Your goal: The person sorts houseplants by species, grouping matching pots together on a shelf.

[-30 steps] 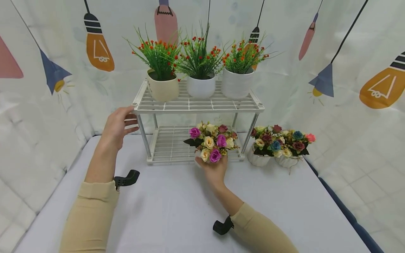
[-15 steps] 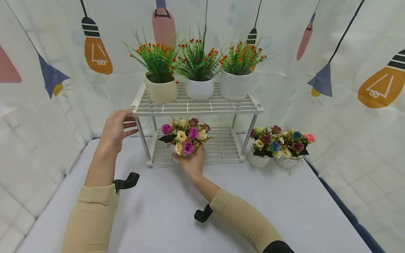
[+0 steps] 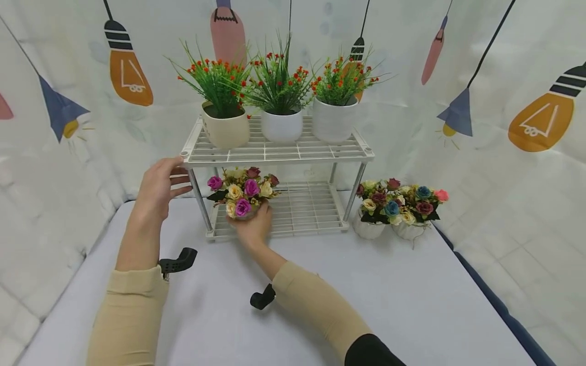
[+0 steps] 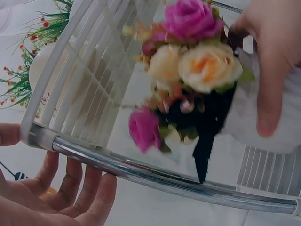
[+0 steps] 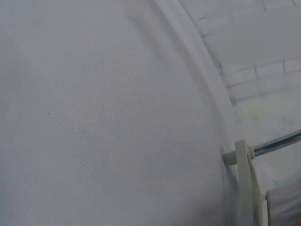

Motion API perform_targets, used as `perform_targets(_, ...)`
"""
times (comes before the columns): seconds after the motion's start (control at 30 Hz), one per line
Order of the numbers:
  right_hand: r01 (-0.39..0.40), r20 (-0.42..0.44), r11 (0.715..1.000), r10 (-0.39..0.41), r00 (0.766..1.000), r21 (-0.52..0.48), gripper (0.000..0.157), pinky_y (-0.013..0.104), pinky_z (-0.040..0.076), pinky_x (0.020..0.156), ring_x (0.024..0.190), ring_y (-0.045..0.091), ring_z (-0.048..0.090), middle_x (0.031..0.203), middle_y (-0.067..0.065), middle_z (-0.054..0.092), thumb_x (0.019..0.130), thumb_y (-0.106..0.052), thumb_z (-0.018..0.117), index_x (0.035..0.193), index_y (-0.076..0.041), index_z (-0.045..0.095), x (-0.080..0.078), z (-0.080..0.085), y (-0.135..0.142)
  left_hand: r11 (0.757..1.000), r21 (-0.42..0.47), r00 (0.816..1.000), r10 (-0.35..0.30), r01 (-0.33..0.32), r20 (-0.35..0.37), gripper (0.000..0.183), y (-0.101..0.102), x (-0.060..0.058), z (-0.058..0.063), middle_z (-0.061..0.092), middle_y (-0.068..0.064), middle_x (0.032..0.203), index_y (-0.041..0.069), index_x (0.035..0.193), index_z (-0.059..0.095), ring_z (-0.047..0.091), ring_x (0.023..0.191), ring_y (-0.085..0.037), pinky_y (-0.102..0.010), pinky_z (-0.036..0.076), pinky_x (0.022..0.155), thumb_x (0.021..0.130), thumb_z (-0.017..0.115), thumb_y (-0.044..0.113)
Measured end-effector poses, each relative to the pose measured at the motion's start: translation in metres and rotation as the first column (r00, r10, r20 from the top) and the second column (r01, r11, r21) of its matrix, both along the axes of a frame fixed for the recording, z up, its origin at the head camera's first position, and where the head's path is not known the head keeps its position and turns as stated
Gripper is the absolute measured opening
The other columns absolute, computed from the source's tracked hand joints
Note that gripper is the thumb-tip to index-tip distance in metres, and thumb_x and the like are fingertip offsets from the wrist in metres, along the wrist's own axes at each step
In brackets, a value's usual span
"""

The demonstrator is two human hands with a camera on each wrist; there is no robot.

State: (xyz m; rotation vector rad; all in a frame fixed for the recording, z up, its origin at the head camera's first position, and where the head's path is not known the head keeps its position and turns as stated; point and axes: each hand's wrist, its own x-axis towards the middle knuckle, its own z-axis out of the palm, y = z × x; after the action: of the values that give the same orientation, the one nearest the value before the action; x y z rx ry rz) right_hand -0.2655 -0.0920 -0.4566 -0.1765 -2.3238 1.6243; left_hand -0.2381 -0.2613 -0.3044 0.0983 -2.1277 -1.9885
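Observation:
A white two-tier wire rack [image 3: 280, 161] stands on the table. My right hand [image 3: 253, 224] holds a pot of artificial roses [image 3: 242, 190], purple and cream, over the left part of the lower shelf [image 3: 304, 206]. Thumb and fingers lie round the white pot [image 4: 249, 115] in the left wrist view. The left hand [image 3: 154, 187] grips the rack's upper left front corner, thumb on one side and fingertips against the metal post [image 4: 141, 174]. In the right wrist view the right hand is out of sight; a rack foot [image 5: 243, 181] shows there.
Three pots of green grass with small red flowers, a cream one [image 3: 225, 129] and two white ones [image 3: 281, 126], line the upper shelf. Two white pots of mixed roses [image 3: 368, 230] stand right of the rack on the white tablecloth [image 3: 220, 300]. A printed curtain [image 3: 403, 30] hangs behind.
My right hand has carried the pot of roses leftward along the lower shelf, from its right side to its left. The left hand keeps its place at the rack corner.

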Motion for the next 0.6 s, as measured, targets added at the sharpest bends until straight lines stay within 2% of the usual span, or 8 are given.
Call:
perform_targets(0.13,0.025,-0.037,0.997,-0.022,0.999,0.075,0.101,0.05,0.045,0.104,0.121,0.035,0.056,0.133,0.017,0.055,0.063,-0.032,0.101,0.143,-0.006,0.047,-0.001,-0.001,-0.011,1.0,0.002,1.0,0.003,-0.003,0.007,0.039,-0.001,0.001,0.001,0.058,-0.005,0.116,0.014,0.125,0.056,0.062,0.102,-0.017,-0.021,0.056,0.077,0.105,0.053,0.048)
perform_targets(0.33,0.014,-0.055,0.995,-0.009,0.998,0.101,0.102,0.05,0.045,0.105,0.122,0.034,0.055,0.135,0.016,0.053,0.061,-0.026,0.102,0.143,-0.008,0.045,-0.005,-0.006,-0.018,1.0,-0.004,1.0,-0.003,0.003,0.022,0.033,0.0,0.003,0.001,0.057,-0.003,0.115,0.017,0.122,0.055,0.06,0.102,-0.017,-0.021,0.055,0.077,0.107,0.051,0.046)
perform_targets(0.47,-0.007,-0.075,0.997,0.013,0.997,0.076,0.1,0.047,0.045,0.106,0.121,0.033,0.056,0.133,0.016,0.054,0.064,-0.031,0.101,0.143,-0.008,0.044,-0.009,-0.009,-0.022,1.0,0.018,1.0,-0.012,0.011,0.017,0.029,0.0,0.002,0.002,0.056,-0.004,0.115,0.019,0.119,0.056,0.06,0.102,-0.018,-0.021,0.055,0.077,0.107,0.051,0.044)
perform_targets(0.6,-0.035,-0.067,0.998,0.038,0.997,0.051,0.1,0.047,0.044,0.108,0.124,0.033,0.055,0.135,0.016,0.052,0.066,-0.033,0.1,0.145,-0.007,0.043,-0.011,-0.01,-0.024,1.0,-0.021,1.0,0.0,0.001,0.016,0.032,-0.001,0.001,0.002,0.056,-0.005,0.116,0.018,0.121,0.056,0.06,0.102,-0.017,-0.022,0.055,0.078,0.107,0.05,0.046)
